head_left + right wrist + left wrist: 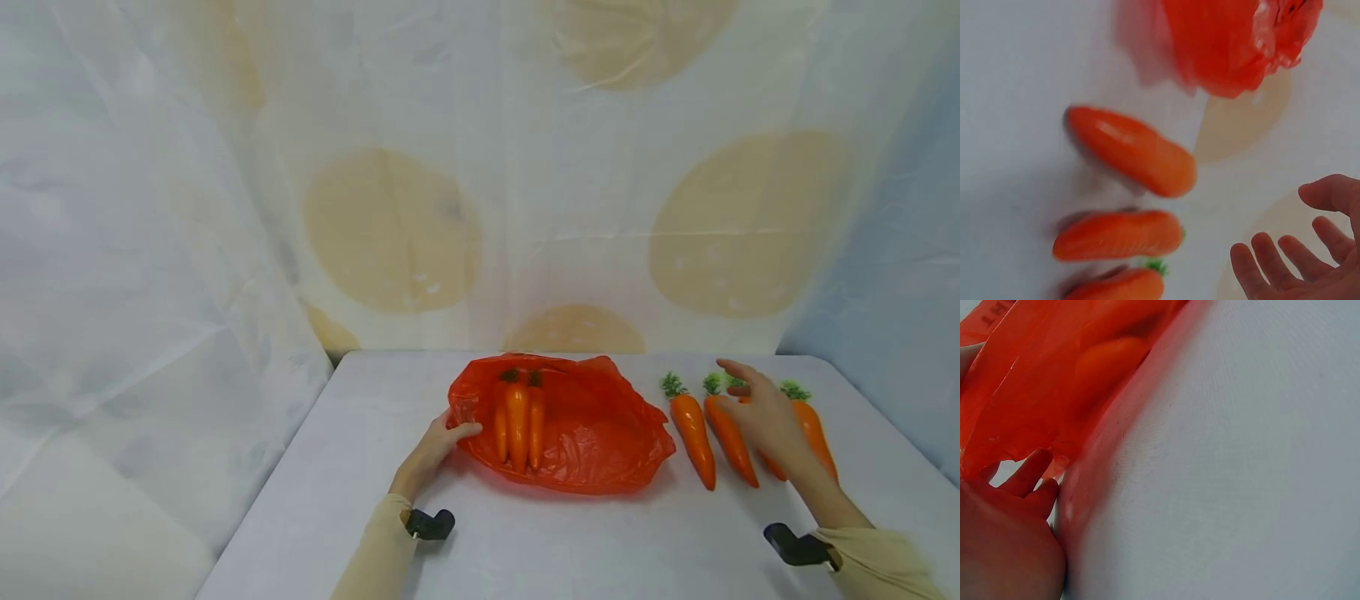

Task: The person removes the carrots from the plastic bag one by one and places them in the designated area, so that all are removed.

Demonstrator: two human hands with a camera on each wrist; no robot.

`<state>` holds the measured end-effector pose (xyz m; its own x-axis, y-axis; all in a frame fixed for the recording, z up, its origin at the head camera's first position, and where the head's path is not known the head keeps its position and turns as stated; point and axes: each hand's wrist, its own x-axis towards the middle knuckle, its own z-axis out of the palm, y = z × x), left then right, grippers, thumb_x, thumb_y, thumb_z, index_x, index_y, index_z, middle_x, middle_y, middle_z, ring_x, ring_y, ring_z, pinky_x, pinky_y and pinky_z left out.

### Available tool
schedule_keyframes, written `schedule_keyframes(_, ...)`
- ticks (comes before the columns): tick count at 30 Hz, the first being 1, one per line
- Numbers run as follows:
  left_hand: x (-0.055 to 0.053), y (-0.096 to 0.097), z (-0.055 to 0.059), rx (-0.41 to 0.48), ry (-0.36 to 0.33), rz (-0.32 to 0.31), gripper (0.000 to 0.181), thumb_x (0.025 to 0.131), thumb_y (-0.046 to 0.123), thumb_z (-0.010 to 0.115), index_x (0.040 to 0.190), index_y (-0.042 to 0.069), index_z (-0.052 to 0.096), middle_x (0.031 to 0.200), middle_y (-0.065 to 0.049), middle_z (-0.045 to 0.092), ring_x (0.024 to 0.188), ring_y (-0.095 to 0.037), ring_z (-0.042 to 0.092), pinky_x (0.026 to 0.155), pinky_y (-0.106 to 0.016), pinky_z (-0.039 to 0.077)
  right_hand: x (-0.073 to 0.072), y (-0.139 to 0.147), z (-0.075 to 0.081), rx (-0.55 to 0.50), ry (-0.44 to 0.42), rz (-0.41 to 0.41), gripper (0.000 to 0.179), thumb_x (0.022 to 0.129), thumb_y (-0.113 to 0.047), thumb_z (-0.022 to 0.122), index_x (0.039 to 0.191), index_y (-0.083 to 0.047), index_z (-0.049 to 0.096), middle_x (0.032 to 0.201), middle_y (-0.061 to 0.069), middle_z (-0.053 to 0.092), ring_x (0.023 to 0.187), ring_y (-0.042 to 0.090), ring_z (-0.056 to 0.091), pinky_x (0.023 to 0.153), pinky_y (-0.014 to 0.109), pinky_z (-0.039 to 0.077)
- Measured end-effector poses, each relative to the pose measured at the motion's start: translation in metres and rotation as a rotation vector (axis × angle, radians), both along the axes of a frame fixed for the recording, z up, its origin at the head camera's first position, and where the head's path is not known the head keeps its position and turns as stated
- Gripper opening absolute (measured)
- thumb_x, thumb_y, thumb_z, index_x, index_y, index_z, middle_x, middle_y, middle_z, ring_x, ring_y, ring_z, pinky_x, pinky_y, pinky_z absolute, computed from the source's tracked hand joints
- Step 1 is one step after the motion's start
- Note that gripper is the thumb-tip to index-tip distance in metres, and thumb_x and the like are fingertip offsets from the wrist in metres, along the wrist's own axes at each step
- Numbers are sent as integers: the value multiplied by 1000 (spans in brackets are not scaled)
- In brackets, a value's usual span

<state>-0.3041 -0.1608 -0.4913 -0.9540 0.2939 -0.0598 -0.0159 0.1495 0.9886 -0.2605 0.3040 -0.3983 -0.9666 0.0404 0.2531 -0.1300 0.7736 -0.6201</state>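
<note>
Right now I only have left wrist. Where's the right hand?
Observer: Head view: the right hand is over the loose carrots, to the right of the red bag.

Operator: Holding anything?

Observer: No. Right wrist view shows its fingers spread, nothing between them.

Operator: And inside the red bag? My view's too close to count.

Observer: Head view shows three carrots in it, side by side in its left part, tops toward the far edge.
</note>
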Motion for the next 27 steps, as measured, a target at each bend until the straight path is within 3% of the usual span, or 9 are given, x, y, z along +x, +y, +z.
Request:
schedule_keyframes(4,0,-1,1,4,-3,0,54,97,32,61,145,17,42,131,-5,61,117,-21,54,111,-47,37,1,-21,4,-29,39,15,57,96,-13,55,148,2,37,141,34,42,116,52,49,87,66,48)
schedule_keyframes(13,0,1,0,11,-13,10,55,97,31,61,146,16,42,132,-6,61,116,-21,55,111,-46,38,5,-72,4,-102,11,107,57,94,-11,60,147,-2,41,142,28,46,117,47,54,83,55,57)
schedule_keyframes(22,-1,1,0,1,-8,9,56,96,34,61,146,16,42,131,-5,61,115,-21,55,109,-46,39,5,-117,-5,-58,64,209,53,90,-5,62,142,-2,47,138,26,50,113,44,58,85,53,56)
schedule_keyframes(27,0,1,0,6,-14,18,57,96,33,61,147,16,41,131,-5,61,116,-20,56,110,-46,39,1,-141,-13,-89,4,241,54,90,-6,62,142,-4,48,141,23,50,116,43,56,90,54,54)
